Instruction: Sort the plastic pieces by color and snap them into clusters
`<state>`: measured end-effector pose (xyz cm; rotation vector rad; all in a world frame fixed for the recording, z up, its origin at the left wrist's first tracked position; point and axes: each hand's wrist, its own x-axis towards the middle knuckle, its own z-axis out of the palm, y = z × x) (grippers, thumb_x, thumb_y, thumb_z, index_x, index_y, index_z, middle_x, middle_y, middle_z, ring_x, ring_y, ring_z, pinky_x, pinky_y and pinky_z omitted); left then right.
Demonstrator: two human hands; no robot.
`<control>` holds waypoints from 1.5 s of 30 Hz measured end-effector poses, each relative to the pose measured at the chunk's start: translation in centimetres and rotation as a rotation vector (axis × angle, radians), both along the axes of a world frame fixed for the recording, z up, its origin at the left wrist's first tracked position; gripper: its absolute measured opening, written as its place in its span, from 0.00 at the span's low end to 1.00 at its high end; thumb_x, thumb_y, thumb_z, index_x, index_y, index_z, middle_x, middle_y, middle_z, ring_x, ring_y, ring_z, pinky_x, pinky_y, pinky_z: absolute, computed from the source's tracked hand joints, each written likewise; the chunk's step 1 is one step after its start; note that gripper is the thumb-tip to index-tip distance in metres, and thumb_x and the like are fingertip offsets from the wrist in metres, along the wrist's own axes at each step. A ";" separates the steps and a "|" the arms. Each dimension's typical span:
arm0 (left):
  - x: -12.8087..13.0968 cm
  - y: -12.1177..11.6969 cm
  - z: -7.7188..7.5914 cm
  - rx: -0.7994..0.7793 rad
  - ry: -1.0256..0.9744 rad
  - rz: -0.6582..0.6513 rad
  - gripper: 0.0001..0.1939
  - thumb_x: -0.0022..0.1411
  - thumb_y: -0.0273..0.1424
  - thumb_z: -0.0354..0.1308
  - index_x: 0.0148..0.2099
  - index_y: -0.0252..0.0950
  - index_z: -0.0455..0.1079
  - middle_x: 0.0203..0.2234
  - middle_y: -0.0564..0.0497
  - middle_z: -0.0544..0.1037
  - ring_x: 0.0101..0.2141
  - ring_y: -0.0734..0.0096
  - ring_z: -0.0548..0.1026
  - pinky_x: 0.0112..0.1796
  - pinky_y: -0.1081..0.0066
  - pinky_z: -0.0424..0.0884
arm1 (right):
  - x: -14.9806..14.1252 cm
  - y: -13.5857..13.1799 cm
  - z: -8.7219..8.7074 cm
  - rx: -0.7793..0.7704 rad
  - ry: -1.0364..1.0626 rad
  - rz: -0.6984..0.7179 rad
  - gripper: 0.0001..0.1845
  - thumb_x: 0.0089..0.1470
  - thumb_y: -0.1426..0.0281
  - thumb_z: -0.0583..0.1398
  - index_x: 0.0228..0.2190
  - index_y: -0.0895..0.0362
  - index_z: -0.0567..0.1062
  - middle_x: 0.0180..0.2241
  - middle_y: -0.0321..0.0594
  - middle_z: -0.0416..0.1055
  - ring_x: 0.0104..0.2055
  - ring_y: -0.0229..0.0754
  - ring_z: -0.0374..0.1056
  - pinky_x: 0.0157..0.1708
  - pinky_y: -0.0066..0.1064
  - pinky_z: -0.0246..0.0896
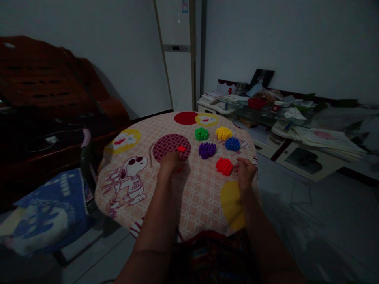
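Note:
My left hand is closed over the table, its fingers bent down and partly hidden. A small red piece shows at its fingertips, and a bit of red shows under the hand. My right hand is beside a cluster of red knobbed pieces, thumb and forefinger apart; whether it touches them I cannot tell. Beyond stand similar clusters: purple, blue, green and yellow.
A patterned cloth covers the round table. A chair with a blue cloth is at the left, before a wooden bench. On the right, a low cabinet bears papers, a red bowl and bags.

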<state>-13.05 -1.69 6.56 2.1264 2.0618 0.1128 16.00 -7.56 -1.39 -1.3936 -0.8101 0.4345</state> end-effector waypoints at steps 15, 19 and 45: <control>0.8 -1.1 0.1 -0.039 0.068 -0.052 0.16 0.46 0.29 0.65 0.41 0.35 0.77 0.39 0.38 0.82 0.44 0.49 0.79 0.38 0.67 0.71 | 0.1 -0.1 -0.2 0.003 -0.018 0.018 0.17 0.46 0.64 0.55 0.34 0.59 0.78 0.20 0.34 0.71 0.20 0.38 0.65 0.22 0.28 0.59; 0.8 -1.1 0.1 -0.040 0.015 -0.095 0.13 0.44 0.25 0.64 0.37 0.35 0.76 0.38 0.40 0.82 0.42 0.51 0.79 0.37 0.67 0.71 | 0.0 -0.2 -0.2 0.013 -0.025 0.020 0.17 0.46 0.64 0.55 0.34 0.58 0.78 0.20 0.34 0.72 0.20 0.38 0.65 0.22 0.28 0.59; 13.3 -7.1 -3.7 0.332 -0.436 -0.503 0.14 0.59 0.28 0.61 0.45 0.39 0.62 0.41 0.47 0.72 0.42 0.63 0.72 0.40 0.67 0.69 | 0.2 0.0 -0.4 0.010 -0.010 0.024 0.15 0.47 0.65 0.56 0.34 0.57 0.78 0.21 0.34 0.72 0.21 0.38 0.66 0.22 0.28 0.61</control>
